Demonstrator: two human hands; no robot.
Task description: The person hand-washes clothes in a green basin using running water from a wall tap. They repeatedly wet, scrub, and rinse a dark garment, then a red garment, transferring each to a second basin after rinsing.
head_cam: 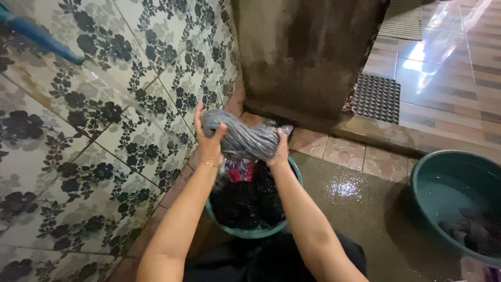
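Both my hands grip a twisted, wet grey cloth (242, 138) held above a green basin (250, 232). My left hand (209, 138) wraps the cloth's left end, and my right hand (279, 151) holds its right end. The cloth is wrung into a tight roll between them. Under it, the basin holds dark wet clothes and a red patterned piece (240, 169).
A floral tiled wall (104, 130) runs along the left, with a blue pipe (36, 34) at the top left. A second green basin (454, 198) with water and dark clothes stands at the right. The floor (360, 209) is wet. A dark concrete pillar (302, 57) and a mat (377, 96) lie ahead.
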